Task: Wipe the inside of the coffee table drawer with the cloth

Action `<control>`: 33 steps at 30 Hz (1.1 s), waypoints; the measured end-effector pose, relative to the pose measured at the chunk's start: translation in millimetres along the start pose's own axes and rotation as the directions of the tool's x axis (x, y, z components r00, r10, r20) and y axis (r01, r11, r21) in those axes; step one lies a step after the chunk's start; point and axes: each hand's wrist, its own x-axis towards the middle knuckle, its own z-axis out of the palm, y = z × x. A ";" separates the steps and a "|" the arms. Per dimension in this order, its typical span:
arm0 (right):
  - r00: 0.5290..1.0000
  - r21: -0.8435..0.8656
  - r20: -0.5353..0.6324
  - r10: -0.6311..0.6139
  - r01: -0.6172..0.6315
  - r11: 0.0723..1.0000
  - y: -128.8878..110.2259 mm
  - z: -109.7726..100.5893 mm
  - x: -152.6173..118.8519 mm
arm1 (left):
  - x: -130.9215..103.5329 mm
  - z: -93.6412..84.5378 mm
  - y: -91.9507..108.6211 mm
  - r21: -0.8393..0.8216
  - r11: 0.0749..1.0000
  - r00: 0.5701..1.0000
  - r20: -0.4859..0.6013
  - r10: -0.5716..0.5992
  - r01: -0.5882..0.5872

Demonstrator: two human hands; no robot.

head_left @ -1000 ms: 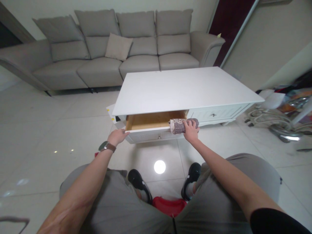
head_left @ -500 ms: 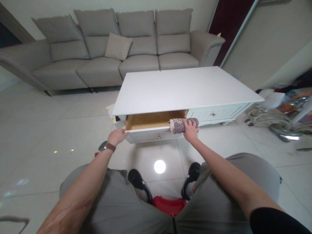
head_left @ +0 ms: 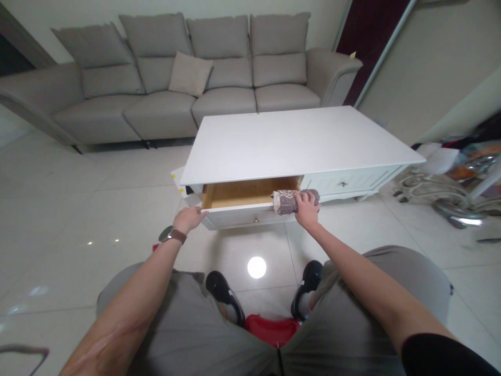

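A drawer (head_left: 235, 215) of the white coffee table (head_left: 301, 141) stands pulled out, and its bare wooden inside shows. My left hand (head_left: 189, 219) is closed on the left corner of the drawer front, thumb near the top edge; a watch is on that wrist. My right hand (head_left: 307, 209) wraps from above around a rolled towel (head_left: 287, 202), purple-brown with a pale pattern. This roll lies level at the drawer's right front corner and covers it; whether it rests on the edge I cannot tell.
Behind the table stands a long grey sofa (head_left: 223, 99) with a loose cushion (head_left: 190, 74). A red plastic object (head_left: 272, 330) lies between my shoes. At the right are a metal-based stand (head_left: 457, 211) and coiled hose or cable (head_left: 425, 185). Another drawer (head_left: 344, 185) is closed.
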 end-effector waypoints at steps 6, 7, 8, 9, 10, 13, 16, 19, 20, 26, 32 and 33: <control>1.000 -0.002 0.002 -0.002 0.002 1.000 -0.8 -1.3 -0.4 | 0.7 0.9 -0.2 0.012 1.000 1.000 0.001 0.006 -0.006; 1.000 0.001 0.000 -0.002 0.002 1.000 -0.9 -1.5 -0.5 | 0.9 1.1 -0.4 0.010 1.000 1.000 0.002 0.006 -0.006; 1.000 0.005 -0.002 -0.001 0.001 1.000 -1.0 -1.6 -0.5 | 1.0 1.2 -0.6 0.008 1.000 1.000 0.004 0.006 -0.006; 1.000 0.010 -0.005 -0.002 0.002 1.000 -1.0 -1.7 -0.4 | 1.2 1.3 -0.9 0.006 1.000 1.000 0.007 0.007 -0.007; 1.000 0.016 -0.008 -0.002 0.002 1.000 -1.0 -1.8 -0.4 | 1.4 1.5 -1.1 0.004 1.000 1.000 0.010 0.007 -0.007; 1.000 0.029 -0.012 -0.003 0.003 1.000 -0.7 -1.6 -0.3 | 1.5 1.3 -1.3 0.003 1.000 1.000 0.013 0.007 -0.007; 1.000 0.029 -0.013 -0.005 0.005 1.000 -0.3 -1.2 -0.4 | 0.3 -0.2 0.1 0.004 1.000 1.000 0.015 0.003 -0.003; 1.000 0.018 -0.009 -0.008 0.009 1.000 -0.2 -0.5 -0.3 | -1.1 -2.2 1.6 0.010 1.000 1.000 0.013 0.002 -0.002; 1.000 0.013 -0.007 -0.009 0.009 1.000 -0.2 -0.2 -0.3 | -1.2 -2.5 1.7 0.010 1.000 1.000 0.012 0.001 -0.001; 1.000 -0.003 -0.004 -0.024 0.024 1.000 1.5 0.1 -0.5 | 1.2 0.6 -0.7 0.004 1.000 1.000 0.011 0.007 -0.007; 0.994 -0.095 -0.020 -0.111 0.109 0.990 -7.4 -6.2 -1.6 | -1.0 -2.1 3.1 -0.010 1.000 1.000 0.005 0.006 -0.006; 0.991 -0.107 -0.017 -0.134 0.132 0.986 -11.6 -7.8 -1.3 | -2.1 -3.8 4.4 -0.015 1.000 1.000 0.010 0.002 -0.002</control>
